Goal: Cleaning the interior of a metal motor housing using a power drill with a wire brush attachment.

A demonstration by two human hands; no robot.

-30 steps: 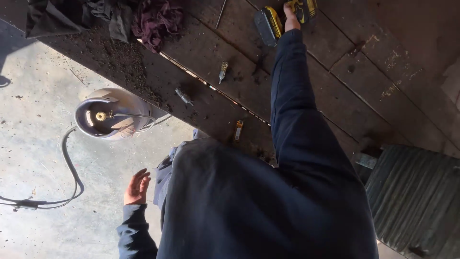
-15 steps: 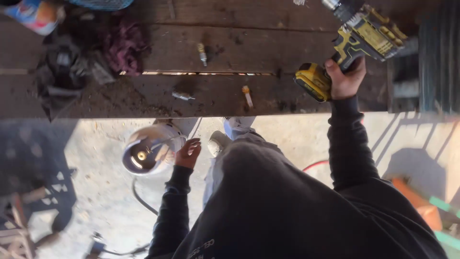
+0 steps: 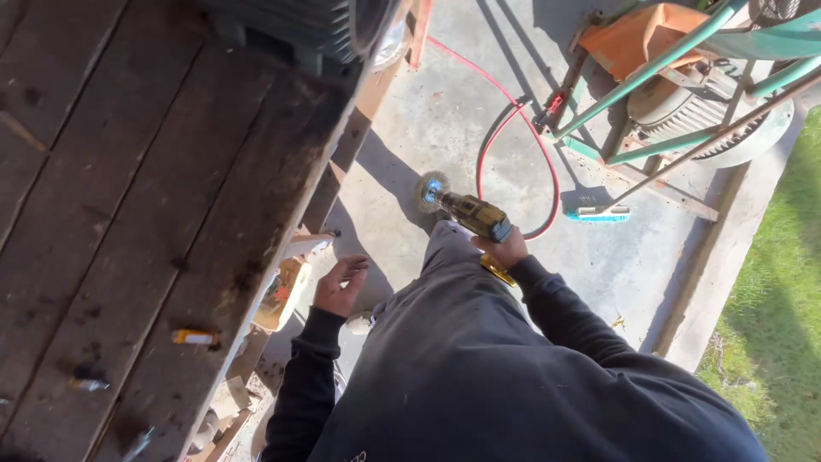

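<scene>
While the left hand [image 3: 340, 287] hung empty with its fingers loosely spread just beside the edge of the wooden surface [image 3: 154, 214], the right hand [image 3: 505, 252] was wrapped tight around the grip of the yellow cordless drill [image 3: 475, 216], held out over the concrete floor [image 3: 445, 111]. The drill's wire brush wheel [image 3: 430, 190] pointed away from the body. Beyond it looped a red hose [image 3: 513, 128], and I judged that a spinning brush drifting low could snag it or catch the dark sleeve [image 3: 556, 316].

Right hand [image 3: 503, 253] around yellow drill [image 3: 475, 216]
</scene>
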